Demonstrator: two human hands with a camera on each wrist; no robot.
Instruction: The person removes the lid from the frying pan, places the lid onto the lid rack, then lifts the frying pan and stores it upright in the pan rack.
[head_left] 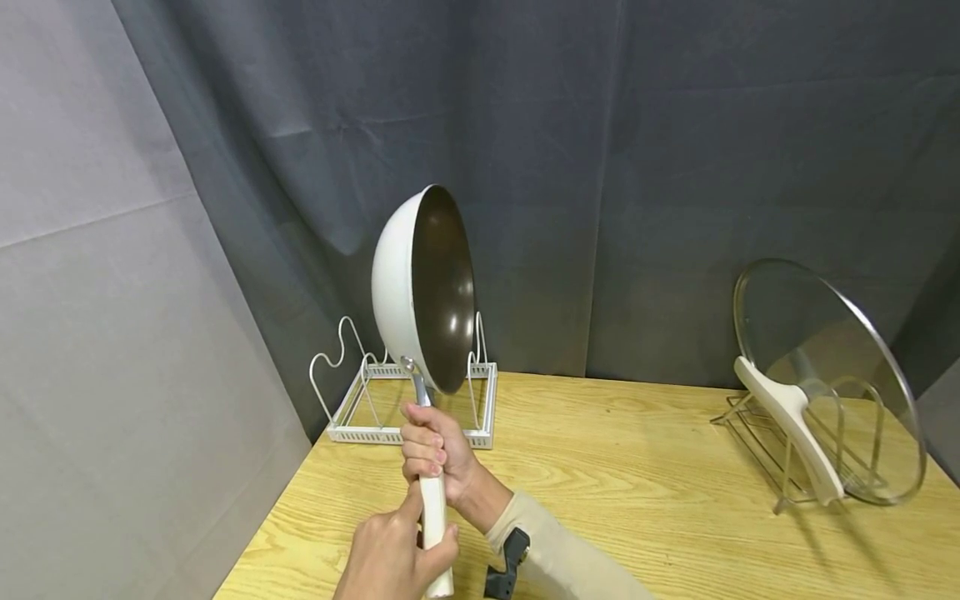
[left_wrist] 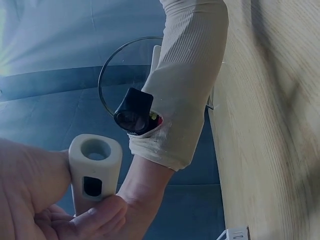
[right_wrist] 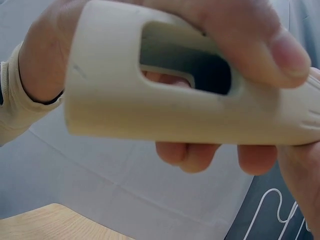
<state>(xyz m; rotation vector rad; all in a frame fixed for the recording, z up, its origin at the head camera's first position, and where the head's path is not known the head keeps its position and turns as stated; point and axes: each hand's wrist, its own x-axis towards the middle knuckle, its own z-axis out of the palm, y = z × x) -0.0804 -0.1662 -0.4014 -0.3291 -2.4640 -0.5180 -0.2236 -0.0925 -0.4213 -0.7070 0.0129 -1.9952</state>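
Note:
A deep frying pan (head_left: 393, 283), white outside and dark brown inside, is held up on its edge with its opening facing right. My right hand (head_left: 442, 450) wraps its fingers round the upper part of the pale handle, just below the metal neck. Lower down, my left hand (head_left: 393, 546) grips the handle's end between thumb and fingers. The left wrist view shows the handle's hollow end (left_wrist: 95, 162) beside the left thumb and fingertips. In the right wrist view, a long slot runs through the handle (right_wrist: 105, 100). Behind the pan, a white rack (head_left: 365, 434) with curved wire dividers is partly hidden.
To the right, a glass lid (head_left: 817, 317) with a cream handle (head_left: 787, 412) leans in a metal wire stand (head_left: 783, 487). Both stand on a wood-grain table (head_left: 600, 467). A dark curtain (head_left: 675, 167) hangs behind, and a grey one (head_left: 97, 350) closes off the left.

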